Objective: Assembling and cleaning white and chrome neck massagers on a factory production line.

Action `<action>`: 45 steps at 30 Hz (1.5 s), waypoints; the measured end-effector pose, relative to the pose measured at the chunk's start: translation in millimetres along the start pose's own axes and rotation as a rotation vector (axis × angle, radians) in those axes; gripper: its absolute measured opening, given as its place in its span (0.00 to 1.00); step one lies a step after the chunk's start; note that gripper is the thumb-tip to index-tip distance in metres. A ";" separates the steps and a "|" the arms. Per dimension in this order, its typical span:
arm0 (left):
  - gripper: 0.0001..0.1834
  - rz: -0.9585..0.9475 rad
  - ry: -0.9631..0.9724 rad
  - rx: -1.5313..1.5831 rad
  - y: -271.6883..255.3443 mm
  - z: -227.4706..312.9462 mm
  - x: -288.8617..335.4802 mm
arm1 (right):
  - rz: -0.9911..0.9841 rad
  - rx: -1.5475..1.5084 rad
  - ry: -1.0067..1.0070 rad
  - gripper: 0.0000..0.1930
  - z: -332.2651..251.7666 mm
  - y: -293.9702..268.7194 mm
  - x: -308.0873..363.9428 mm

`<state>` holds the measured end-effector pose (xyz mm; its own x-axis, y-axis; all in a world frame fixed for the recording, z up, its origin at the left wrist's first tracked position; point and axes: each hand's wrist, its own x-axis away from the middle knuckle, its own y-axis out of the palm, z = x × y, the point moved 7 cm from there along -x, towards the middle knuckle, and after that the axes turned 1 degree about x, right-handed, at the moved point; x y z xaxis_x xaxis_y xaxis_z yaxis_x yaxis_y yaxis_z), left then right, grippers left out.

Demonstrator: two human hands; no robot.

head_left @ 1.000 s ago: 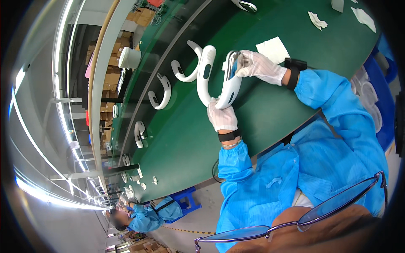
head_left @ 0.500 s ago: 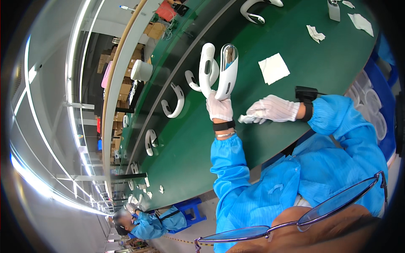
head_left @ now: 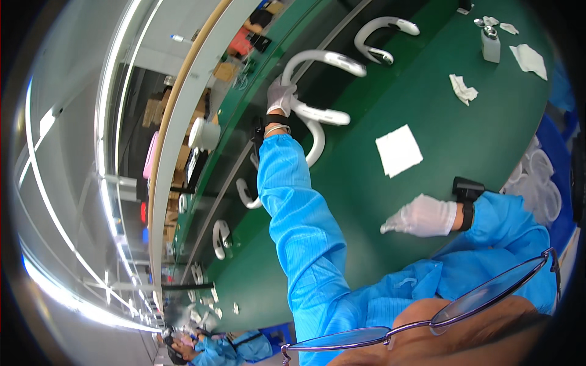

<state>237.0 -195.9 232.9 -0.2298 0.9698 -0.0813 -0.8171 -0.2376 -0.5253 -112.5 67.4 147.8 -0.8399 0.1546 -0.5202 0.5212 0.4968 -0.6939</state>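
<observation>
My left hand (head_left: pixel 281 97), in a white glove, reaches to the far side of the green table and is closed on the bend of a white U-shaped device (head_left: pixel 317 56). Both arms of this device point right. Just below it, partly hidden by it and my sleeve, lies another white curved device (head_left: pixel 316 145). My right hand (head_left: pixel 422 216), gloved too, hovers over the near part of the table with its fingers pressed together. Whether a white scrap is pinched at its fingertips I cannot tell. Nearest to it is a flat white cloth square (head_left: pixel 399 150).
Another U-shaped device (head_left: pixel 384 25) lies at the back, and more stand along the left (head_left: pixel 221 239). Crumpled wipe (head_left: pixel 463 90), bottle with metal top (head_left: pixel 490 47) and white cloth (head_left: pixel 528 61) are at right. A blue bin (head_left: pixel 564 207) holds clear plastic cups. A co-worker (head_left: pixel 207 351) sits lower left.
My left hand has moved away and to the left with the device, which has turned from upright to sideways. My right hand has shifted right and nearer; the crumpled white wipe it held no longer shows clearly.
</observation>
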 end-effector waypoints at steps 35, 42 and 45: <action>0.14 0.022 0.244 -0.986 18.1 -70.3 159.0 | 0.243 -0.299 0.289 0.12 8.2 -32.1 -38.3; 0.16 0.116 0.331 -0.341 -2.3 17.2 236.2 | 0.627 -0.034 -0.008 0.17 -23.1 -67.0 -108.0; 0.18 0.151 0.376 -0.156 -2.4 49.4 279.8 | 0.443 0.281 -0.287 0.20 -52.4 -40.8 -145.1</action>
<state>148.6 73.3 253.3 -0.1087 0.8839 -0.4549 -0.6927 -0.3956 -0.6031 -19.9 69.4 277.6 -0.4794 0.0394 -0.8767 0.8655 0.1865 -0.4649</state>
